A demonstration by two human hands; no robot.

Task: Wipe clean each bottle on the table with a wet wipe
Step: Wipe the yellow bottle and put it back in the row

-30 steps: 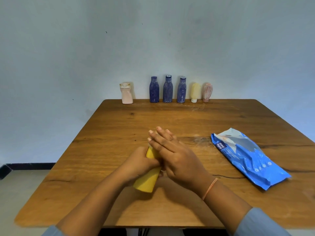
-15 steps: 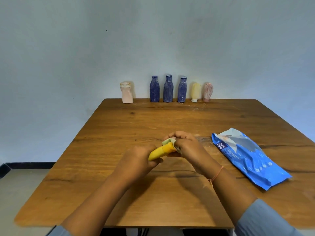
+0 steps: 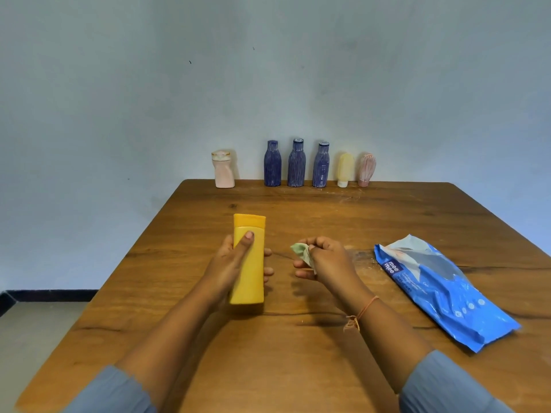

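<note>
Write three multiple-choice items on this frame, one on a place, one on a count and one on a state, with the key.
1. Where does the blue wipes pack lie?
A. on the table, at the person's right
B. propped against the wall
C. on the floor

2. How many dark blue bottles stand in the far row?
A. two
B. three
C. five

3. What is the right hand doing?
A. pinching a crumpled wipe
B. lying flat on the wood
C. gripping the pack

Key:
1 A, the pack lies flat on the wood, right of both hands.
2 B, three stand side by side in mid-row.
3 A, the wipe sticks out of its curled fingers, apart from the yellow bottle that the left hand grips.
</note>
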